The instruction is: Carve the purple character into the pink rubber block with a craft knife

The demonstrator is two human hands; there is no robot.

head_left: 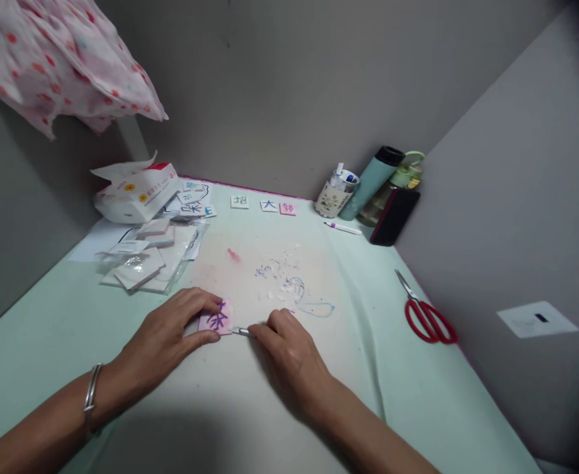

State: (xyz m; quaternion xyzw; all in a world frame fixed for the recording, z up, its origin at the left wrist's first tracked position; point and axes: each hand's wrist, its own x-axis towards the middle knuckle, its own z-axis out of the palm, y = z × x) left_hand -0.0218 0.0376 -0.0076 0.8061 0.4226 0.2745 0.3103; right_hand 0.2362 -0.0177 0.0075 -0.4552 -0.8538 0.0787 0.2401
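Observation:
A small pink square block (224, 319) with a purple character drawn on it lies on the pale table mat (270, 401). My left hand (171, 329) grips its left side between thumb and fingers. Just right of the block, my right hand (287, 349) is closed round a thin metal-tipped tool (243, 331), whose tip points left and reaches the block's lower right corner. White crumbs and blue ink marks (294, 287) are scattered on the mat beyond my right hand.
Packaged blocks (144, 263) and a tissue pack (139, 194) stand at the left. Marked squares (269, 206) lie at the back. A pen cup (336, 194), teal bottle (373, 181), phone (395, 217), marker (343, 228) and red scissors (430, 320) are at the right.

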